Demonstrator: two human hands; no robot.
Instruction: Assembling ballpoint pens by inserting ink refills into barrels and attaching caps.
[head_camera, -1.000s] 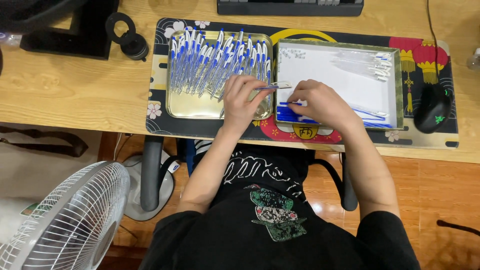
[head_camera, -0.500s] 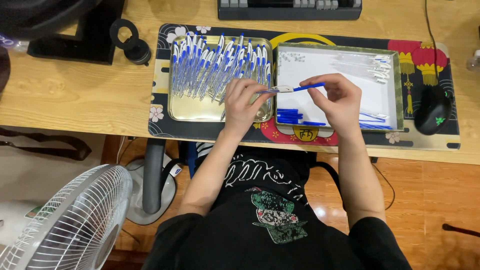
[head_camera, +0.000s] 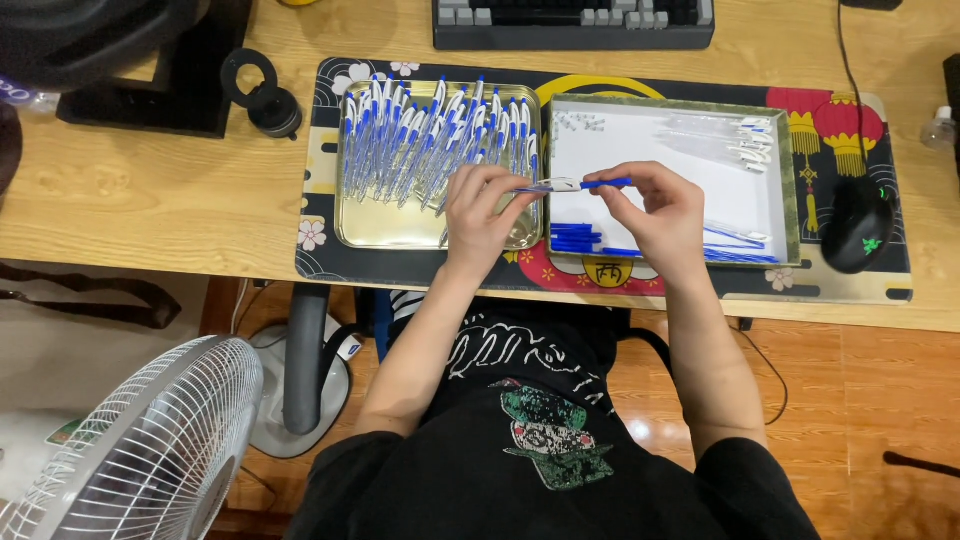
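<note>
Between the two trays, near the middle of the frame, a blue-and-white ballpoint pen (head_camera: 572, 184) lay level in the air, held at both ends. The left hand (head_camera: 483, 205) pinched its clear barrel end between thumb and fingertips, while the right hand (head_camera: 655, 205) gripped the blue end, so both hands were clamped on the one pen and stood a little apart along its length. Judging by the loose parts around, the pen was being taken apart or put together at that joint; the next move would call for a steady, straight pull or push along the pen's axis, with the barrel kept from bending.

Both forearms rose from the lower frame and met over the desk edge, wrists bent slightly inward, fingers curled above the pen.

Left of the hands, a gold metal tray (head_camera: 385, 225) held a dense row of whole blue-and-white pens (head_camera: 430, 135). To the right, a white-lined tray (head_camera: 790, 200) held blue refills (head_camera: 575, 238) at its lower left, clear barrels (head_camera: 725, 140) at its upper right and tiny springs (head_camera: 580, 122) at its upper left. Both trays sat on a patterned desk mat (head_camera: 320, 150), with a black mouse (head_camera: 857, 225) at its right end, a keyboard (head_camera: 570, 22) above, and a white fan (head_camera: 140, 450) at lower left.
</note>
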